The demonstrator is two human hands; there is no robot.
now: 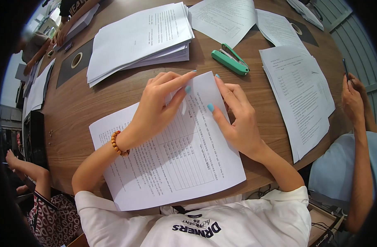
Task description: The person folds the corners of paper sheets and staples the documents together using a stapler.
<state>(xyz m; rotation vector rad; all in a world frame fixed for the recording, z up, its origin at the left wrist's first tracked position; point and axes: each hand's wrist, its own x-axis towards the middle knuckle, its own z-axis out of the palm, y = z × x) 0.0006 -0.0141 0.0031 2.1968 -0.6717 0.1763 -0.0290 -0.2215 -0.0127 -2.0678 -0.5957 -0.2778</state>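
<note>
A printed sheet or thin set of papers [188, 160] with text and a table lies at an angle before me. Over its upper part rests my left hand [161, 99], with a beaded bracelet at the wrist; its fingers are stretched out toward the top corner. My right hand [236, 111] lies along the right edge, thumb on the paper and fingers at its side, spread apart. Just beyond the papers is a green stapler [230, 59], touched by neither hand.
A thick paper stack [139, 41] lies at the upper left, more printed sheets [297, 99] at the right. Loose sheets [223, 18] are at the top. A person at the right holds a phone [345, 68]. Other people sit at the left and upper left.
</note>
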